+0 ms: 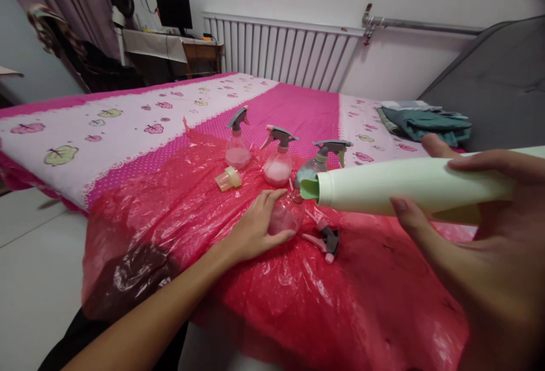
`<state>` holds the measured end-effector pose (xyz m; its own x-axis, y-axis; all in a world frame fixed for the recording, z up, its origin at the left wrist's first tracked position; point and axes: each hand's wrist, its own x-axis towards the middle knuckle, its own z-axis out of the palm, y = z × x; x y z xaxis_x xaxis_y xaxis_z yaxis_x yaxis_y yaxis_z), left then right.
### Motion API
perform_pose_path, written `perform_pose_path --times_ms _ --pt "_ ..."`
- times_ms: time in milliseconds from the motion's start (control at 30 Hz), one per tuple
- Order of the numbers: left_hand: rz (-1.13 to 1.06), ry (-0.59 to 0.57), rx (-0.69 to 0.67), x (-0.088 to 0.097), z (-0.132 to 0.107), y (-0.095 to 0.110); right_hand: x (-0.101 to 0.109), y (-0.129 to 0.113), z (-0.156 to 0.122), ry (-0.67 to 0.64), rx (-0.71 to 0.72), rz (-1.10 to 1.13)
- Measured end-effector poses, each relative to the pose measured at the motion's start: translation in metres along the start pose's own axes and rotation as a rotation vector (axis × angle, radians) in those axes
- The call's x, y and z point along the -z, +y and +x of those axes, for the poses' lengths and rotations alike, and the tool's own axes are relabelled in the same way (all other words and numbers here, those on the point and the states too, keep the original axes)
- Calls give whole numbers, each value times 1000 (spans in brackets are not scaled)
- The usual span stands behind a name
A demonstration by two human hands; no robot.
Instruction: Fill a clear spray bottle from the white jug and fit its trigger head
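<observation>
My left hand (255, 226) is wrapped round a small clear open bottle (286, 216) that stands on a red plastic sheet (238, 297). My right hand (477, 234) grips a long pale green bottle (409, 186), held sideways with its mouth just above the small bottle's neck. A loose grey and pink trigger spray head (327, 240) lies right of the small bottle. Behind stand three spray bottles: one at the left (237, 141), one in the middle (277, 161) and one at the right (319, 161), partly hidden by the green bottle. A small cream cap (229, 178) lies near them.
The red sheet covers the near part of a bed with a pink and white cover (128, 115). Folded teal clothes (426, 121) lie at the far right by a grey headboard (502, 81). A radiator (281, 53) and a desk with a monitor (172, 7) stand behind.
</observation>
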<state>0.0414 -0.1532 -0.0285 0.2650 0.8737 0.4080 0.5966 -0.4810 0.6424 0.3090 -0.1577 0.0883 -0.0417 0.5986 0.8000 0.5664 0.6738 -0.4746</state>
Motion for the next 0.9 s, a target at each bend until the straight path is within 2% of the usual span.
perform_pose_path --times_ms 100,467,633,900 --pt "-3 4 0 0 0 0 0 -2 0 28 -78 -18" --pt "1 2 -11 0 -1 -1 0 6 3 54 -15 -7" --pt "-2 3 -2 -1 0 0 0 3 1 31 -52 -18" --pt "-9 5 -1 0 0 1 1 6 3 41 -20 49"
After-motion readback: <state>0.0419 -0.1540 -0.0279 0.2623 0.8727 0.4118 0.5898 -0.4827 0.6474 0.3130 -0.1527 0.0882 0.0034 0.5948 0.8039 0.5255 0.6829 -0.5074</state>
